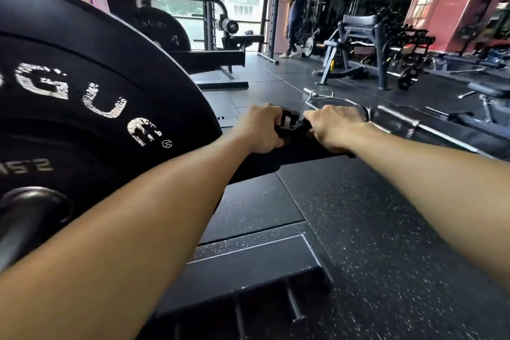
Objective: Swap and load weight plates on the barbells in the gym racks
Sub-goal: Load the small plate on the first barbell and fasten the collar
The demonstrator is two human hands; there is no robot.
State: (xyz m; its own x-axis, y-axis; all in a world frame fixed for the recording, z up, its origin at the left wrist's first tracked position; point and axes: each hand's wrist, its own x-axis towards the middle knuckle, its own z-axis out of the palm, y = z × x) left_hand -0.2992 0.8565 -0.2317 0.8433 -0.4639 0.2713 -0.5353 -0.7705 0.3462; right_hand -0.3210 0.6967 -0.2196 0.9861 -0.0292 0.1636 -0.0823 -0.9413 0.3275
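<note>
Head view, working outward from my own body: at seven o'clock the dark steel barbell sleeve (26,218) juts toward me, carrying the big black rubber bumper plate with worn white lettering (91,96) that fills nine to ten o'clock. At six o'clock sits a low black steel rack foot (248,270) on the speckled black rubber floor (386,229).

Both my forearms run out to the middle of the frame. My left hand (260,128) and right hand (332,127) sit close together, each curled onto a small black block-shaped fitting (292,123), possibly a collar or clamp; I cannot tell which. Under them lies a dark flat slab (298,150), perhaps a plate seen edge-on.

The risks, as I judge them: if the fitting releases suddenly, fingers could be pinched between it and the slab. If that slab is a plate, a two-handed lift at full reach could slip.

Past the hands, at one o'clock, a chrome curl bar (400,119) lies on the floor, a trip hazard if I step that way loaded. Farther off at twelve o'clock, a person in dark clothes (294,22) walks near the benches.
</note>
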